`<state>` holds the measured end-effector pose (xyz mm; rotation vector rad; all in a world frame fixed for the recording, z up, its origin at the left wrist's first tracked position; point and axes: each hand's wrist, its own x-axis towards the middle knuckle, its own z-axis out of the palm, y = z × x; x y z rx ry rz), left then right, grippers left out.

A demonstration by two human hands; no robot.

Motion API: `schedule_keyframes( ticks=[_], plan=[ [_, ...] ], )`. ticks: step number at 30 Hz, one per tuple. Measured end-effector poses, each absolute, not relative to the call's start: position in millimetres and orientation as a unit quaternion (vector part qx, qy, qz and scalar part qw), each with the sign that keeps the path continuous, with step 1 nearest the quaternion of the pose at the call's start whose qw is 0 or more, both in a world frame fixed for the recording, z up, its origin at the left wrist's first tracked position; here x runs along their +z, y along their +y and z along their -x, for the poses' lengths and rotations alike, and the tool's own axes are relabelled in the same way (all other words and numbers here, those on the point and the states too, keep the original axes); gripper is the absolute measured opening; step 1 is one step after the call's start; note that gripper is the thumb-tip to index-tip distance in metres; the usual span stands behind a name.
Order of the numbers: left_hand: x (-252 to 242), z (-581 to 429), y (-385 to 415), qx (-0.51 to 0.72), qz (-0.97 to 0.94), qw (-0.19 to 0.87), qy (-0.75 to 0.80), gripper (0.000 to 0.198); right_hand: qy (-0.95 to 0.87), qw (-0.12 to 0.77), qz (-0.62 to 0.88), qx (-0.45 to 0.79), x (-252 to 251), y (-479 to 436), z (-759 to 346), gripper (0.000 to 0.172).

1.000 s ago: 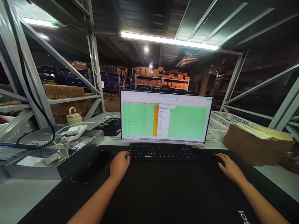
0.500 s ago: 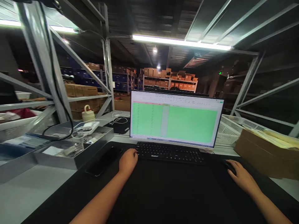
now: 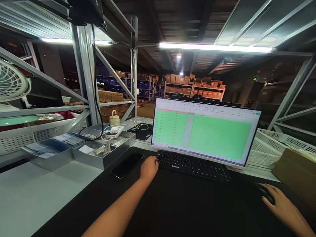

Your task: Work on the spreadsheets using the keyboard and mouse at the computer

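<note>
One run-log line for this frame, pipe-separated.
left hand at left end of keyboard | right hand on mouse | monitor: green spreadsheet | phone on black mat

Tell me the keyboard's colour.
Black keyboard, clearest in the head view.

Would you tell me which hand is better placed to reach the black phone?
Left: the left hand rests at the keyboard's left end, beside the phone; the right hand lies on the mouse.

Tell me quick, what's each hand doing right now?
Left hand: loosely curled, holding nothing, resting at the left end of the keyboard.
Right hand: open, fingers laid over the mouse.
</note>
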<state>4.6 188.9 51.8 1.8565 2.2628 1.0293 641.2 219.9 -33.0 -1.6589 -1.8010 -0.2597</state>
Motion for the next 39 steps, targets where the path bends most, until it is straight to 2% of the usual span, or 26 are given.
schedule_keyframes(
  ticks=[11,14,18,21,29,39],
  plan=[
    [50,-4,189,0.331,-0.599,0.022,0.729,0.029,-0.668,0.369,0.643,-0.067,-31,220,-636,0.062],
    [54,-4,189,0.323,-0.600,0.022,0.731,0.030,-0.673,0.334,0.656,-0.067,-26,220,-633,0.058],
    [54,-2,189,0.309,-0.617,0.029,0.724,0.033,-0.659,0.280,0.692,-0.089,-1,198,-606,0.063],
    [47,6,198,0.298,-0.633,0.007,0.715,0.037,-0.630,0.238,0.732,-0.103,19,183,-583,0.056],
    [38,16,210,0.294,-0.640,0.011,0.710,0.051,-0.605,0.222,0.757,-0.106,23,173,-577,0.047],
    [36,22,218,0.293,-0.627,0.019,0.721,0.050,-0.601,0.207,0.767,-0.090,34,167,-571,0.048]
  ],
)
